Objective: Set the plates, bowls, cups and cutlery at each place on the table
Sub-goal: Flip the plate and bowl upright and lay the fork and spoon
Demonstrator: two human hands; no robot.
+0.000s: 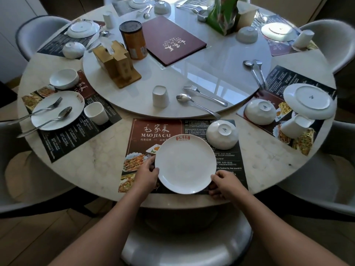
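A white plate (185, 164) lies face up on the near placemat (153, 131). My left hand (147, 174) grips its left rim and my right hand (223, 182) grips its lower right rim. An upturned white bowl (221, 133) sits at the mat's far right corner. On the turntable (221, 60) just beyond lie an upturned cup (160, 96), a fork (204, 95) and a spoon (196, 104). The left place has a face-up plate (50, 116) bearing a fork and spoon, an upright bowl (64, 78) and a cup (96, 113).
The right place holds an upturned plate (309, 100), bowl (260, 111) and tipped cup (294, 125); a spoon and fork (256, 72) lie near it. A menu (172, 38), a can (133, 40), a tissue box (115, 62) and a green packet (222, 14) stand on the turntable. Chairs ring the table.
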